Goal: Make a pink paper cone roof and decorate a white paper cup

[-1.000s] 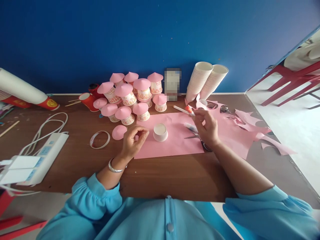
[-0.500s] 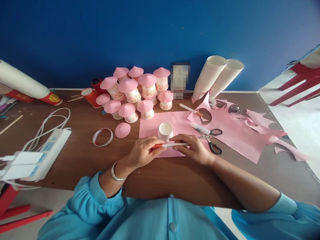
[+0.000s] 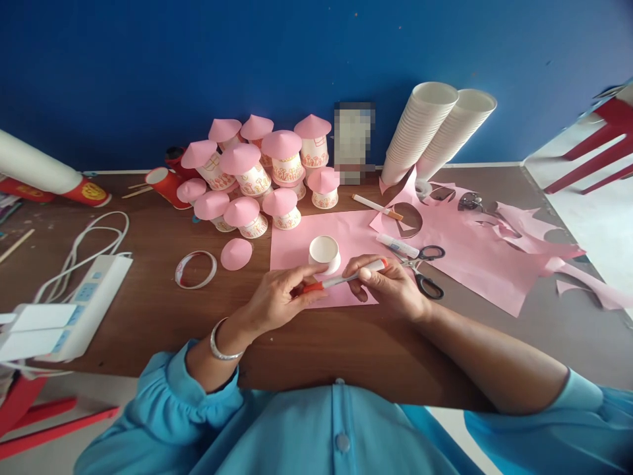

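A white felt-tip marker (image 3: 346, 277) with red ends is held between both hands, just in front of a small white paper cup piece (image 3: 324, 249). My left hand (image 3: 277, 293) pinches its red left end. My right hand (image 3: 386, 280) is closed around the white barrel, thumb on top, the other red end sticking up past the fingers. Whether the cap is still fully on cannot be told. The cup piece stands on a pink paper sheet (image 3: 291, 254). Close to my right hand lie black-handled scissors (image 3: 428, 270) and a white tube (image 3: 397, 246).
Several decorated cups with pink cone roofs (image 3: 240, 161) stand at the back left. A flat pink cone (image 3: 236, 254) and a tape-like ring (image 3: 195, 269) lie left. Two tall cup stacks (image 3: 420, 132) lean at the wall. Pink scraps (image 3: 475, 257) cover the right; a power strip (image 3: 93, 310) lies left.
The marker has gone from nearly level to tilted, its right end raised. My right hand has turned and shifted its grip on the barrel. The view has shifted slightly.
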Available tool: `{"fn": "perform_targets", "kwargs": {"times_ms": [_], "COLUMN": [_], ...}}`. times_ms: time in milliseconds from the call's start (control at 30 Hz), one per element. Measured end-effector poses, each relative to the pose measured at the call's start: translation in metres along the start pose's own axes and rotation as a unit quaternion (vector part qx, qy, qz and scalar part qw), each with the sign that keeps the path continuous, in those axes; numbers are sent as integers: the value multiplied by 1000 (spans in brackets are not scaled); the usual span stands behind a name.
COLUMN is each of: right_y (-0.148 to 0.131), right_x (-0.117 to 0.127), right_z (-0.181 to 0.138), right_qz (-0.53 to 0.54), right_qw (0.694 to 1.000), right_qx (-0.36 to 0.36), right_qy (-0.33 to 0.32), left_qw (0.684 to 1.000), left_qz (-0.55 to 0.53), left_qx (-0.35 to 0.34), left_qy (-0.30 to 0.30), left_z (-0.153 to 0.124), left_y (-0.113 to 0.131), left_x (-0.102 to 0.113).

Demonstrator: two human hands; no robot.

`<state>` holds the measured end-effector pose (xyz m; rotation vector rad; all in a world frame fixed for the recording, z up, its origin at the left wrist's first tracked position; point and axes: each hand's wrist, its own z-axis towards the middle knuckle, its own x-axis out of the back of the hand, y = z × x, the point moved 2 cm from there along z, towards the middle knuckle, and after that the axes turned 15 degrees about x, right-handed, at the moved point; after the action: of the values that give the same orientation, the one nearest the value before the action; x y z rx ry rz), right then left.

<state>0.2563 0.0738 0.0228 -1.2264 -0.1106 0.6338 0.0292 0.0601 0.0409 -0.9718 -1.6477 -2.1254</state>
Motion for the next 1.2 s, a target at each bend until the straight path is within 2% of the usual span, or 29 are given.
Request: {"fn": "perform_targets", "kwargs": {"times_ms": [67,133,200,267,300,367,467,533,733,867,967,1033,1133,1200], "right_y": [-5,-15,-25,-29,-27,-17,1,6,6,9,1,-6,-11,-8], "right_x": [4,16,31,42,43,38,22,11,-6,-7,-4,-2,-1,-1], "right_z": [4,11,17,19,18,16,11,10,23,32,35,35,33,30], "right_qz": [8,-1,-68,-166,-214,-299,-378,-408,-435,-428,-408,-395,-366,-348], "right_qw": [999,993,975,945,933,922,912,901,894,901,909,911,918,924], "right_qx": [17,54,107,159,176,180,147,145,94,63,81,103,124,135], "right_qy": [32,102,184,233,229,169,65,22,-47,-19,30,60,85,83], "left_qw": [1000,1000,997,989,987,984,985,985,985,981,980,987,999,988], "left_qz": [-9,-16,-36,-30,-2,61,123,144,161,181,170,115,-28,-147], "left_qx": [3,12,47,82,85,61,34,27,52,36,-2,-6,27,43], "left_qy": [4,19,48,115,139,154,116,87,41,59,108,115,36,-34], "left_z": [-1,1,6,14,18,25,31,33,35,32,26,22,23,28], "left_y": [-1,-5,-15,-27,-33,-40,-46,-46,-47,-46,-33,-20,-1,9], "left_x": [4,9,13,17,17,15,6,1,-3,-1,3,5,-3,-14]}}
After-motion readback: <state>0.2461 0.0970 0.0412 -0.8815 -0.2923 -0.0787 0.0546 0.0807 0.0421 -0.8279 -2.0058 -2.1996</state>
